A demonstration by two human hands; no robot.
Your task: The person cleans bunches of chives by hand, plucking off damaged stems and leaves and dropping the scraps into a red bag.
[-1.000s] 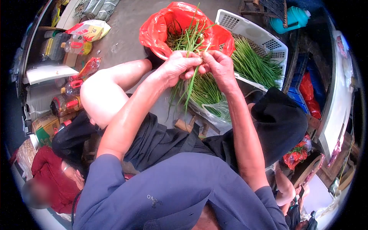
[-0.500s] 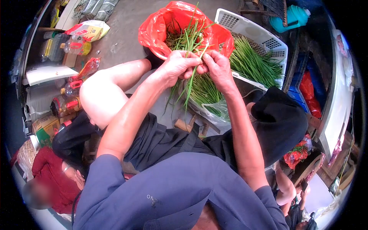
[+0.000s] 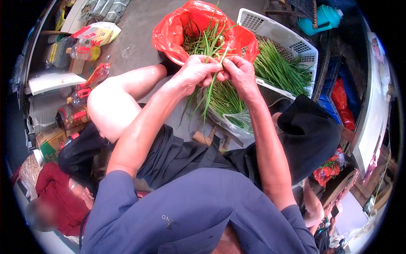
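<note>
My left hand [image 3: 196, 73] is closed round a few long green chives [image 3: 209, 96], whose leaves hang below the fingers and stick up above them. Close beside it, my right hand [image 3: 240, 75] pinches the pale end of the chives between thumb and fingertips. Both hands meet at the near rim of a red plastic bag [image 3: 168, 37] that stands open with loose green scraps inside. Beneath my hands lies a bundle of chives [image 3: 226, 98] in a clear plastic bag [image 3: 242, 120]. More chives [image 3: 281, 70] fill a white slatted crate [image 3: 270, 26] to the right.
Plastic bottles [image 3: 86, 51] and a cardboard box [image 3: 50, 139] stand along the left. A teal jug [image 3: 323, 19] is at the back right, above a blue crate [image 3: 329, 101]. A person in a dark red sleeve [image 3: 50, 182] sits at the lower left; another person's arm [image 3: 314, 207] shows lower right.
My hands stay together in nearly the same place, still on the chives. The other person's arm at the lower right has shifted slightly.
</note>
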